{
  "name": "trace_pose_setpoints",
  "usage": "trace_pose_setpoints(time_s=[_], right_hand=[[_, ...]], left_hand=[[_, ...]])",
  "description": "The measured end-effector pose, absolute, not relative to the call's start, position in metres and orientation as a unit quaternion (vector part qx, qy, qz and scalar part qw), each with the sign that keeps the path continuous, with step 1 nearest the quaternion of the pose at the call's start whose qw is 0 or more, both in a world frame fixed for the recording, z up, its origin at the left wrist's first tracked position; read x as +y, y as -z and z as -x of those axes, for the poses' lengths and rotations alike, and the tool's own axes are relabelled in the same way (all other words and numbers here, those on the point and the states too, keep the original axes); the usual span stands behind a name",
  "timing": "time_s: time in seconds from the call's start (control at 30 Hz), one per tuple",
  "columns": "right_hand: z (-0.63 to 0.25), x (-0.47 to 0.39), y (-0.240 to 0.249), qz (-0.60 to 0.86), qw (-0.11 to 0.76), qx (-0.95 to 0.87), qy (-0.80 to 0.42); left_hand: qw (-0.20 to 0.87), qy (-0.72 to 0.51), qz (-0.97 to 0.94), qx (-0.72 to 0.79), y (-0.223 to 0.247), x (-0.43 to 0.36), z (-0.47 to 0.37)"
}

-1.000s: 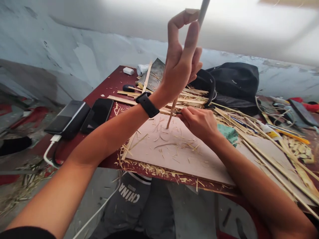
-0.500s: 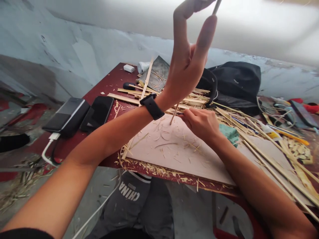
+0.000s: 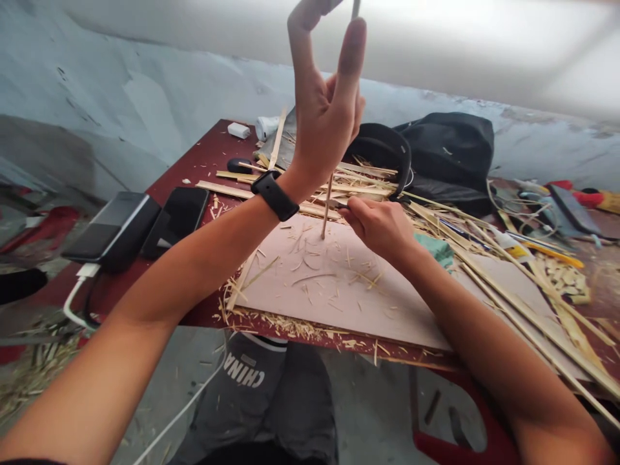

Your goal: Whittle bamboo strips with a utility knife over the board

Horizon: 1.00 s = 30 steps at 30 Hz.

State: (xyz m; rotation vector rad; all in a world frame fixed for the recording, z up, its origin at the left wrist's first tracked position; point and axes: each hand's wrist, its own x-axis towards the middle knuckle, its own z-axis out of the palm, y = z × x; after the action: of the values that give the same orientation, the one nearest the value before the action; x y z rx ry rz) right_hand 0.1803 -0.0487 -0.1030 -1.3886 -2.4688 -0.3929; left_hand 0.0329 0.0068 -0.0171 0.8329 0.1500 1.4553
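Observation:
My left hand (image 3: 327, 106) is raised high over the table, thumb and fingers pinching a thin bamboo stick near the top edge of the view. The stick (image 3: 327, 206) passes down behind that hand, and its lower end meets the pale board (image 3: 310, 290). My right hand (image 3: 380, 226) is closed around a small dark tool, mostly hidden in the fingers, whose tip points left beside the stick's lower part. Thin shavings lie scattered on the board below both hands.
Bamboo strips (image 3: 232, 189) lie behind the board, near a black bag (image 3: 445, 155). At the left are a phone (image 3: 177, 219) and a power bank (image 3: 111, 229) with a white cable. More strips and a glue bottle (image 3: 513, 245) lie at the right.
My left hand has shifted left in the view, and the stick now stands more upright. The whole scene has also slid slightly left. My right hand stays closed beside the stick.

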Motion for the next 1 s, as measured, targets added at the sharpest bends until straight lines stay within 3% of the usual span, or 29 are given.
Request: trace_pose_setpoints(time_s=[0.2, 0.43, 0.57, 0.8, 1.0], right_hand=[[-0.183, -0.051, 0.113, 0.451, 0.007, -0.885, 0.117], [-0.187, -0.05, 0.117, 0.439, -0.016, -0.889, 0.128], [-0.189, -0.049, 0.117, 0.414, 0.029, -0.902, 0.122], [-0.188, -0.052, 0.11, 0.413, 0.195, -0.877, 0.149], [-0.186, -0.052, 0.114, 0.407, 0.206, -0.884, 0.106]], left_hand=[[0.461, -0.736, -0.479, 0.128, 0.02, 0.021, -0.025], [0.457, -0.735, -0.486, 0.123, 0.021, 0.017, -0.025], [0.447, -0.738, -0.489, 0.127, 0.025, 0.021, -0.024], [0.405, -0.731, -0.538, 0.105, 0.04, 0.043, -0.029], [0.367, -0.769, -0.518, 0.081, 0.042, 0.057, -0.037]])
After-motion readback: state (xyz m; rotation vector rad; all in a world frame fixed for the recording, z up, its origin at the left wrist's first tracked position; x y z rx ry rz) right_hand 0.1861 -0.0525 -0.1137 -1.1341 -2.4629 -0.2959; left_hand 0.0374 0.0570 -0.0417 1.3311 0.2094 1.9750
